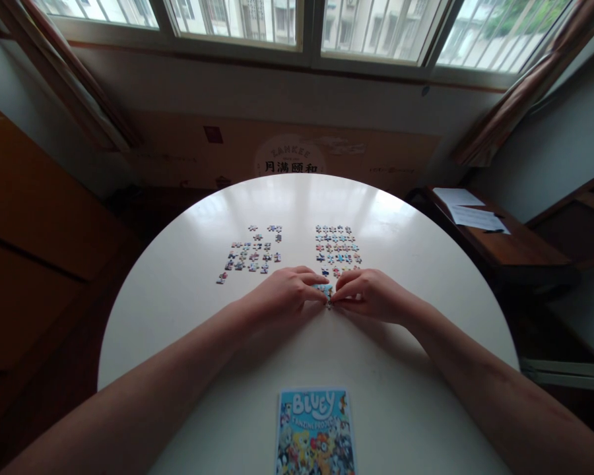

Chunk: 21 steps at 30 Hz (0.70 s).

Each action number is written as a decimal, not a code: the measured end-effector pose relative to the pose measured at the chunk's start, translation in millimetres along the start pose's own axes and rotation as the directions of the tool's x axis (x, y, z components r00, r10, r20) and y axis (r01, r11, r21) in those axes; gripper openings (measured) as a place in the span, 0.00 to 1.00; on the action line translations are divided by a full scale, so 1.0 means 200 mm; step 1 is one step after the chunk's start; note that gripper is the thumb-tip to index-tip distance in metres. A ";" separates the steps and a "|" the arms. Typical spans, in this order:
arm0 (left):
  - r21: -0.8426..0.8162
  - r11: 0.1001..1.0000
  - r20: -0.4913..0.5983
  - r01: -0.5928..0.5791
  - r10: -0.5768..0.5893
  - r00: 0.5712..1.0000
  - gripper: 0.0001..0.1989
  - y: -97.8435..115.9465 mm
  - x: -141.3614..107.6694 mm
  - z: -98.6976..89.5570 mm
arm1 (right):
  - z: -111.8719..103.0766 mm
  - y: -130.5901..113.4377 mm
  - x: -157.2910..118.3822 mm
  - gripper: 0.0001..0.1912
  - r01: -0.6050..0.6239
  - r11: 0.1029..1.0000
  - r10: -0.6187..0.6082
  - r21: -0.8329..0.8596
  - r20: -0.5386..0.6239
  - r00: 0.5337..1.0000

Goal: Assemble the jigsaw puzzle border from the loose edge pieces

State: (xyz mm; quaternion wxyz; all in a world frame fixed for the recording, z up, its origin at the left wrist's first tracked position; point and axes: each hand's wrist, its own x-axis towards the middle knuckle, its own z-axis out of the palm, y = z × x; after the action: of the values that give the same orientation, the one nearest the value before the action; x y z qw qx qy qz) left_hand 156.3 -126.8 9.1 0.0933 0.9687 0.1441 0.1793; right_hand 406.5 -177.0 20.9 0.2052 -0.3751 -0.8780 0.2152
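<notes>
A small joined section of a jigsaw puzzle [323, 288], mostly light blue, lies on the white table between my two hands. My left hand [297, 288] holds it from the left, with fingers along its far side and the thumb at its near side. At its right edge my right hand [363, 293] has thumb and fingers pinched on a small puzzle piece [329, 302], partly hidden by the fingertips. Just beyond the right hand, loose puzzle pieces [337, 249] lie in tidy rows. Another group of loose pieces [250, 257] is spread beyond my left hand.
A Bluey picture sheet [315, 432] lies at the near edge of the round white table [178, 316]. To the right, papers [478, 214] and a pen rest on a brown wooden table [512, 247]. A large printed box [178, 148] stands below the windows.
</notes>
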 end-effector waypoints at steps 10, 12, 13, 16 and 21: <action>-0.077 0.997 0.001 -0.012 0.012 1.000 0.19 0.03 0.02 -0.02 | 0.01 0.00 0.00 0.06 -0.021 0.998 0.022 -0.054 0.002 1.000; -0.082 0.997 0.003 -0.007 0.007 1.000 0.20 0.03 0.02 -0.02 | 0.01 0.01 0.00 0.06 -0.019 0.999 0.019 -0.045 -0.001 1.000; -0.082 0.997 0.005 -0.004 0.004 1.000 0.21 0.03 0.02 -0.02 | 0.01 0.01 0.00 0.05 -0.019 0.999 0.019 -0.037 -0.003 1.000; -0.068 0.997 -0.008 0.021 -0.022 1.000 0.24 0.04 0.01 -0.03 | 0.00 0.01 0.00 0.05 -0.020 1.000 0.020 -0.002 -0.013 1.000; 0.033 0.988 -0.064 0.153 -0.151 0.986 0.23 0.04 -0.01 -0.10 | -0.01 0.01 0.00 0.06 -0.047 0.999 0.048 0.024 -0.010 0.999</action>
State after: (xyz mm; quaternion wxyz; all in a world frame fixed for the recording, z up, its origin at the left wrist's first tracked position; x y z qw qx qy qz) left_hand 148.8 -132.3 29.0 0.0840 0.9505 0.2239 0.1986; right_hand 408.6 -174.4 22.3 0.2089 -0.3945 -0.8652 0.2285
